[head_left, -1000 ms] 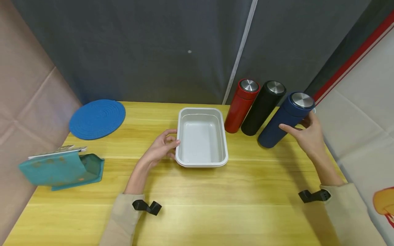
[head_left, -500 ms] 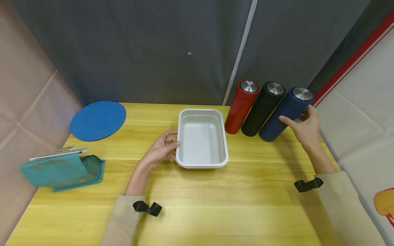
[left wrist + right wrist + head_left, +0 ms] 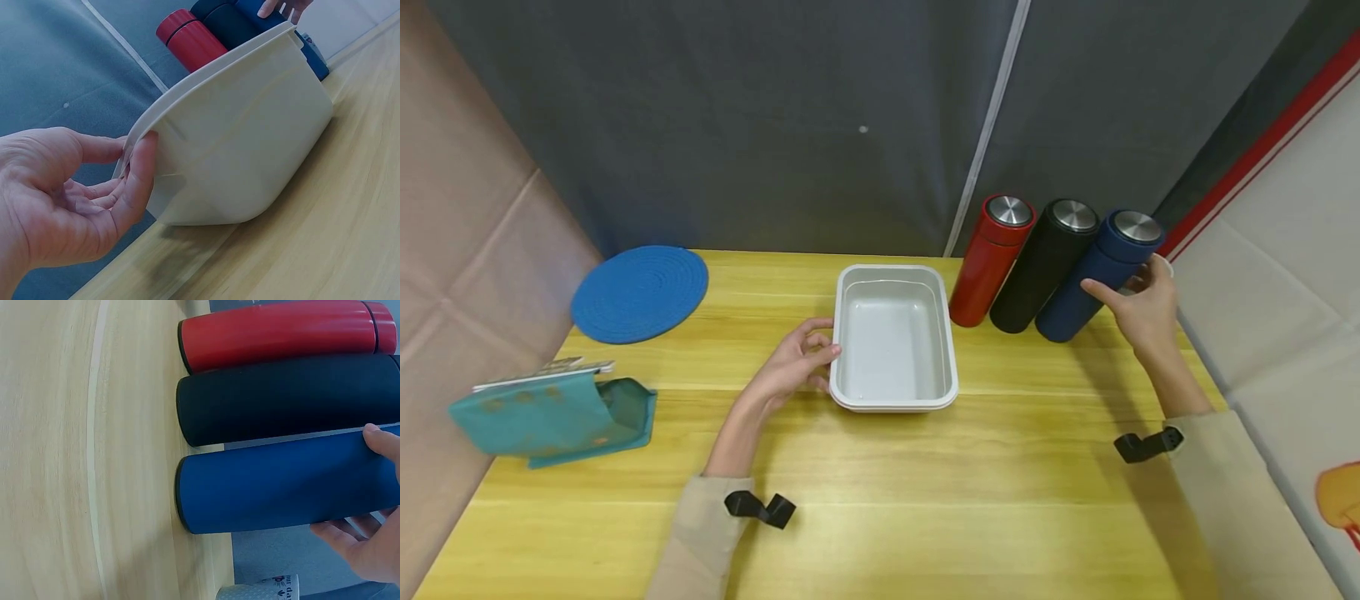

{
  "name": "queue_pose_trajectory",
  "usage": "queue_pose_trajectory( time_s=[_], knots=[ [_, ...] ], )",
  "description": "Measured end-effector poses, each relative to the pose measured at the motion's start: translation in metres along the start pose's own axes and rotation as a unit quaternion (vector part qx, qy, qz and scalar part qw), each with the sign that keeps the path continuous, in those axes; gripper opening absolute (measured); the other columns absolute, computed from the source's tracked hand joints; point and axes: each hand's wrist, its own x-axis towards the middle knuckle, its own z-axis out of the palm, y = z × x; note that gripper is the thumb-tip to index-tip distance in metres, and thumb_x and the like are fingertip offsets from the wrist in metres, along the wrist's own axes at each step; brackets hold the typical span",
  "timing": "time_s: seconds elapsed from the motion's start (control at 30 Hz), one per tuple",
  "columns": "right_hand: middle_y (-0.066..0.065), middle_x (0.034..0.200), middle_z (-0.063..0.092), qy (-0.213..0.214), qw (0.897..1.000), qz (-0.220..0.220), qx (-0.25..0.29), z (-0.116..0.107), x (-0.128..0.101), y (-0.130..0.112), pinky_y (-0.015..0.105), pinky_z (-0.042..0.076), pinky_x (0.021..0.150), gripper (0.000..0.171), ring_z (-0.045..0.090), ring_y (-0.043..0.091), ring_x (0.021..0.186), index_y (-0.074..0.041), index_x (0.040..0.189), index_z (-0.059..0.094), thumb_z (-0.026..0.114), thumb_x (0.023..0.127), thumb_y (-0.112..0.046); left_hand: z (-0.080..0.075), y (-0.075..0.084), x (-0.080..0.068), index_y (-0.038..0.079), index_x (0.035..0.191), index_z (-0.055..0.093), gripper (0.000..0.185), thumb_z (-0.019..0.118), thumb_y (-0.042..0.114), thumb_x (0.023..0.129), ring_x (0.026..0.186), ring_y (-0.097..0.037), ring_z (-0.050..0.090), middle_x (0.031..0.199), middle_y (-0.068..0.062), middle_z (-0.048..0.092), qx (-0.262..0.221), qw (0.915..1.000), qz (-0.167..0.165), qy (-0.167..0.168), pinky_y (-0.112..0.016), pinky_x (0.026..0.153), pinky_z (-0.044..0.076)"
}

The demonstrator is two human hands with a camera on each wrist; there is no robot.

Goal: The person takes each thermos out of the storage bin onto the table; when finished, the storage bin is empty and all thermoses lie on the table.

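My left hand (image 3: 790, 362) pinches the left rim of a light grey rectangular plastic tub (image 3: 893, 354), which sits mid-table. In the left wrist view the thumb and fingers close over that rim, against the tub's side wall (image 3: 244, 144). My right hand (image 3: 1146, 310) grips a dark blue thermos bottle (image 3: 1090, 279) from its right side, thumb in front and fingers behind. The right wrist view has the blue bottle's base (image 3: 187, 495) at table level. To its left stand a black thermos (image 3: 1041, 271) and a red thermos (image 3: 988, 265), all with silver lids.
A blue round mat (image 3: 640, 293) lies at the back left. In front of it is a teal bag-like package (image 3: 550, 412). Close behind the right hand stands a light printed cup (image 3: 259, 590), mostly hidden. A grey curtain (image 3: 722, 125) borders the table's back.
The blue thermos has moved back, closer in line with the black and red ones, with my right hand on it. The left hand and tub have stayed put.
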Motion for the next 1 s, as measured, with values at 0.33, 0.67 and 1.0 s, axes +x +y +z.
queue_pose_trajectory(
  time_s=[0.33, 0.67, 1.0],
  knots=[
    [-0.016, 0.114, 0.046, -0.012, 1.000, 0.015, -0.010, 0.001, 0.003, 0.003, 0.021, 0.042, 0.085, 0.076, 0.047, 0.000, 0.099, -0.014, 0.144, 0.038, 0.077, 0.082, -0.034, 0.000, -0.001, -0.003, 0.008, 0.145, 0.031, 0.055, 0.057, 0.007, 0.097, 0.074, -0.022, 0.058, 0.119, -0.029, 0.050, -0.004, 1.0000, -0.006, 0.003, -0.026, 0.051, 0.054],
    [-0.004, 0.123, 0.049, -0.016, 1.000, -0.014, 0.000, 0.010, 0.005, 0.009, 0.031, 0.043, 0.102, 0.071, 0.049, 0.010, 0.111, -0.015, 0.145, 0.037, 0.074, 0.086, -0.032, -0.001, -0.002, -0.002, 0.009, 0.145, 0.032, 0.055, 0.057, 0.007, 0.097, 0.074, -0.022, 0.058, 0.117, -0.028, 0.051, -0.013, 0.9999, -0.007, 0.008, -0.025, 0.052, 0.054],
    [0.024, 0.146, 0.038, -0.049, 0.998, -0.014, 0.025, 0.009, -0.009, 0.012, 0.039, 0.036, 0.112, 0.072, 0.042, 0.027, 0.131, -0.004, 0.151, 0.021, 0.061, 0.095, -0.024, -0.004, -0.002, -0.003, 0.009, 0.143, 0.034, 0.046, 0.050, 0.021, 0.102, 0.077, -0.023, 0.059, 0.112, -0.023, 0.057, 0.013, 0.9999, -0.004, -0.002, -0.034, 0.059, 0.059]
  ],
)
